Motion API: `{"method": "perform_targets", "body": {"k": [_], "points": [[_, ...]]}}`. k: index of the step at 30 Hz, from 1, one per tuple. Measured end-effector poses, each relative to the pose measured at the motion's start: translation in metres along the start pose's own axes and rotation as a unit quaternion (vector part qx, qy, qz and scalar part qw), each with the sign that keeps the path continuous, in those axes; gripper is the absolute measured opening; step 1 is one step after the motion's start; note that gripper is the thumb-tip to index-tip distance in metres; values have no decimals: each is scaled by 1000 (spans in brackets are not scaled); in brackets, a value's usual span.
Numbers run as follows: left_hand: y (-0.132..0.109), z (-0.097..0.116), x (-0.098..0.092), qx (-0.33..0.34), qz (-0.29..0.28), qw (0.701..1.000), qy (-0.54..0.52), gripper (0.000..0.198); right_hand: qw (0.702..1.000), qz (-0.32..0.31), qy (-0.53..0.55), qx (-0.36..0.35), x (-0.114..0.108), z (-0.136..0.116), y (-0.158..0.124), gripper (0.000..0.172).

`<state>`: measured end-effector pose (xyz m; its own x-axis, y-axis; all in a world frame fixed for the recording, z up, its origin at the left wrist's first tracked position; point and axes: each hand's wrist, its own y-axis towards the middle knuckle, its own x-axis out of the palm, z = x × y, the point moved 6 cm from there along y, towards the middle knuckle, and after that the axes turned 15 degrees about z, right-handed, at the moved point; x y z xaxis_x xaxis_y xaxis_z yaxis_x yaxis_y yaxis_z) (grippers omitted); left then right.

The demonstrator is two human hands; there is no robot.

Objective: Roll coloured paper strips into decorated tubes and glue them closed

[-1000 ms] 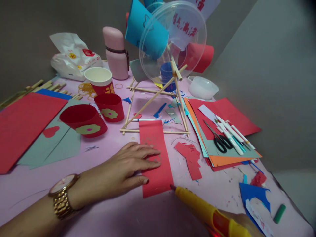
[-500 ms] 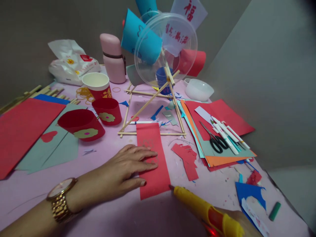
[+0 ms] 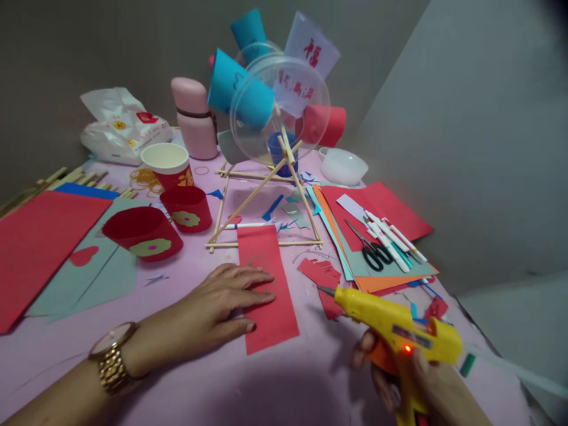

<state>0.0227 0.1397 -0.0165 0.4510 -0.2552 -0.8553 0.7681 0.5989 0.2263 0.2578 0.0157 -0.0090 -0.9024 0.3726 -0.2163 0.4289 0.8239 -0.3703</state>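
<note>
Fingers outstretched, my left hand (image 3: pixel 231 296) lies flat on a red paper strip (image 3: pixel 273 316), pressing it to the pink table cover. A faint pencil drawing marks the strip near its upper half. My right hand (image 3: pixel 412 373) grips the handle of a yellow hot glue gun (image 3: pixel 390 319), whose red light glows. The gun's nozzle points left and hangs above some red paper scraps (image 3: pixel 326 293), apart from the strip. The far end of the strip reaches a wooden stick frame (image 3: pixel 261 244) that carries a clear plastic wheel with paper cups on it.
Two red paper rings (image 3: pixel 144 234) with flowers stand left, near a paper cup (image 3: pixel 166 163) and pink flask (image 3: pixel 195 118). At right, scissors (image 3: pixel 373 251) and markers (image 3: pixel 393 236) lie on coloured sheets. A white bowl (image 3: pixel 344 167) sits behind; a tissue pack (image 3: pixel 124 127) is back left.
My right hand has raised the glue gun up and right, away from the strip's near right corner. My left hand stays on the strip. The whole view has shifted slightly.
</note>
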Motion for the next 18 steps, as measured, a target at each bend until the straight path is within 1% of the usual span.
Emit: {"method": "perform_targets", "body": {"k": [2, 4, 6, 8, 11, 12, 13, 14, 15, 16, 17, 18], "points": [[0, 2, -2, -2, 2, 1000, 1, 43, 994, 28, 101, 12, -1, -1, 1, 53], [-1, 3, -4, -5, 5, 1000, 1, 42, 977, 59, 200, 47, -11, 5, -2, 47], [-1, 4, -5, -8, 8, 1000, 2, 42, 958, 87, 258, 89, -29, 16, -7, 41], [-1, 5, -7, -9, 14, 1000, 4, 43, 936, 121, 307, 123, -52, 30, -13, 38], [-1, 4, -8, -5, 41, 999, 6, 42, 897, 156, 368, 188, -82, 51, -26, 37], [-1, 2, -9, -2, 61, 998, 6, 41, 887, 170, 385, 191, -91, 55, -30, 37], [-1, 0, -8, -3, 75, 997, 1, 40, 878, 187, 405, 172, -99, 56, -33, 35], [0, -5, -6, -12, 77, 997, -3, 41, 871, 203, 422, 148, -106, 57, -35, 33], [1, -10, -7, -21, 113, 993, -10, 40, 870, 205, 430, 124, -110, 56, -37, 30], [3, -15, -7, -26, 139, 990, -21, 38, 878, 191, 425, 108, -112, 55, -37, 27], [5, -19, -4, -30, 146, 988, -34, 37, 883, 187, 419, 100, -113, 56, -36, 28], [6, -22, -1, -31, 140, 988, -51, 37, 887, 191, 408, 100, -114, 58, -34, 30]]}}
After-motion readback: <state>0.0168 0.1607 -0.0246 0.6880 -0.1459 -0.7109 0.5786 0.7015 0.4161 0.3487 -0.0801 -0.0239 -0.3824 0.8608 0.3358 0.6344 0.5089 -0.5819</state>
